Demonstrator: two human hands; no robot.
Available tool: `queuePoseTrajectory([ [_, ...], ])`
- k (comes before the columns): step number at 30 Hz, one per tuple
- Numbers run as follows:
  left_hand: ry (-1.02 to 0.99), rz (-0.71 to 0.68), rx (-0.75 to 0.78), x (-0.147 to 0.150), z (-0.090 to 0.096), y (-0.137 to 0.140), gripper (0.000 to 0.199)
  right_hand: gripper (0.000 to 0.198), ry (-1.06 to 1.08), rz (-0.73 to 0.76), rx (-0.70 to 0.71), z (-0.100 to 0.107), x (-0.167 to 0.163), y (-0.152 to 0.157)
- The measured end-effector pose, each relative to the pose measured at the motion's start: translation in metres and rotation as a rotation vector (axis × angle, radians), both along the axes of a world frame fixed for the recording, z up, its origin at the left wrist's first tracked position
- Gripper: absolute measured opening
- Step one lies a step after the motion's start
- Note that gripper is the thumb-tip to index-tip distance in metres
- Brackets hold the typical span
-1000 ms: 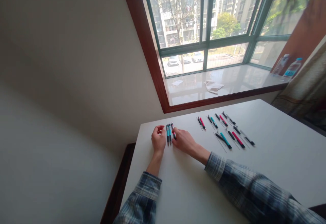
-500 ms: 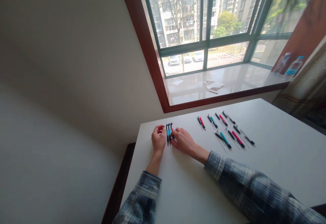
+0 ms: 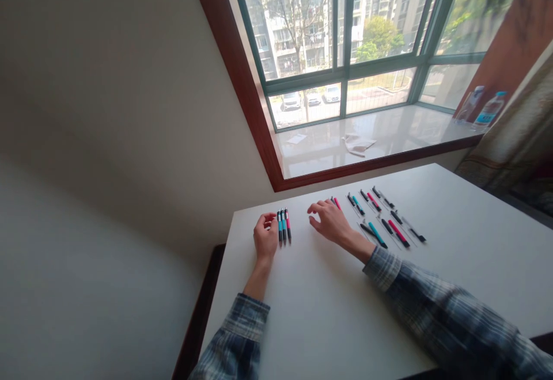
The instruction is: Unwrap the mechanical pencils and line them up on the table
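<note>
Three assembled pens lie side by side on the white table, two teal pens and a pink pen. My left hand rests at their left edge, fingers loosely bent and apart, nothing held; I cannot tell whether it touches the nearest pen. To the right, my right hand is over the table with thumb and fingers apart, holding nothing. It partly covers a small group of pen parts with a pink barrel.
More pen parts lie in rows on the right: a teal barrel, a pink barrel, black pieces and thin refills. Beyond the white table is a windowsill with crumpled paper and plastic bottles.
My right hand has let go of the pink pen and moved right, towards the loose parts. The pink pen now lies fully visible beside the teal ones. My left hand stays beside the pens.
</note>
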State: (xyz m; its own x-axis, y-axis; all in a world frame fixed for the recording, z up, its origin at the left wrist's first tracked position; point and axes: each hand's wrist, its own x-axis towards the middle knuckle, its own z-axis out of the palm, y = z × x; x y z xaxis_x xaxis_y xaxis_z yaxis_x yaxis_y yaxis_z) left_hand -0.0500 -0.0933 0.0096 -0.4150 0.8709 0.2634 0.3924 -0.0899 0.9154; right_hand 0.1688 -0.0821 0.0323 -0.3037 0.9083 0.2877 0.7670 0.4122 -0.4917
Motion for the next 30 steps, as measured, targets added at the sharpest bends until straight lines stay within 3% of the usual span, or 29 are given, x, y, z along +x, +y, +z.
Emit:
queuePoseTrajectory([
  [5,0.068,-0.030,0.034,0.018,0.009,-0.008,0.012,0.023,-0.031,-0.126,0.016,-0.007,0.066,0.011],
  [10,0.181,-0.152,0.117,0.043,0.017,-0.019,0.013,0.019,-0.075,-0.160,-0.018,-0.018,0.103,0.012],
  [15,0.250,-0.229,0.136,0.058,0.017,-0.020,0.012,0.018,-0.034,-0.116,-0.009,-0.023,0.113,0.015],
  [30,0.273,-0.246,0.143,0.063,0.016,-0.021,0.014,0.016,-0.006,-0.130,0.046,-0.032,0.116,0.021],
])
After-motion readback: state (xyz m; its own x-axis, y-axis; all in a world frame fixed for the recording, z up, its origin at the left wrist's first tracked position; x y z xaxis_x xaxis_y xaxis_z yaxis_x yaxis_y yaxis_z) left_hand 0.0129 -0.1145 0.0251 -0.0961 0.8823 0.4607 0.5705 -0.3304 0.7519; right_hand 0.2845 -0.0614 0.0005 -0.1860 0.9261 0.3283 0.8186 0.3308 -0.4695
